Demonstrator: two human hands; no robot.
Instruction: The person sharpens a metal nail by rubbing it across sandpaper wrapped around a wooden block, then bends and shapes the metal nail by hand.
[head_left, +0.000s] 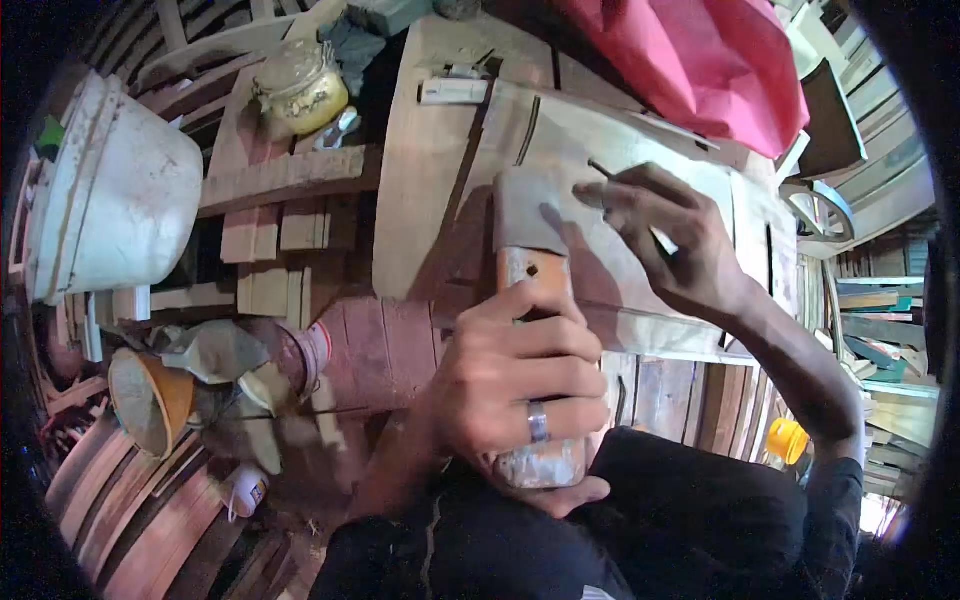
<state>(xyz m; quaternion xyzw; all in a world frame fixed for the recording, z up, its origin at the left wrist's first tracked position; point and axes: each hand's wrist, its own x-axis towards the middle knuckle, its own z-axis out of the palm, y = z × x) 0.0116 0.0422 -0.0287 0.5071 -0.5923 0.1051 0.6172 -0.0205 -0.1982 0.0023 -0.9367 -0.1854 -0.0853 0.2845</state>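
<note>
My left hand (530, 375), with a metal ring on one finger, is wrapped round a worn orange-and-whitish bar (540, 468). The bar has a dark hole near its upper part, and a grey sheet-like piece (530, 210) covers its far end. My right hand (680, 230) hovers to the right of that end with its fingers drawn together. A thin dark stick (599, 169) juts from its fingertips; its kind is too small to make out. Pale boards (480, 240) lie below both hands.
A white bucket (140, 190) stands at left, near a lidded jar (300, 90) with yellowish contents. Lower left are an orange-rimmed container (150, 400) and a small white cup (246, 492). Pink cloth (700, 70) lies at the top right. A small white box (453, 91) rests on the boards.
</note>
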